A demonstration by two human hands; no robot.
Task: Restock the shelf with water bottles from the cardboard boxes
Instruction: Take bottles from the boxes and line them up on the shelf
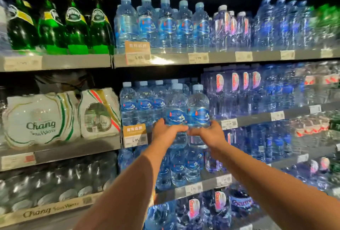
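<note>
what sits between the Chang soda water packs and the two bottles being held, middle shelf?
Head view: three upright blue-label water bottles on the shelf, with an orange price tag on the edge below them.

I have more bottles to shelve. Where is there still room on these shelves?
Free: the dark gap above the Chang soda packs. Crowded: the blue-label water row, where the left hand and right hand hold two bottles.

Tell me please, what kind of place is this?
Most likely a supermarket drinks aisle: shelves carry price tags, rows of green bottles, and Chang soda water packs. Both hands hold water bottles.
</note>
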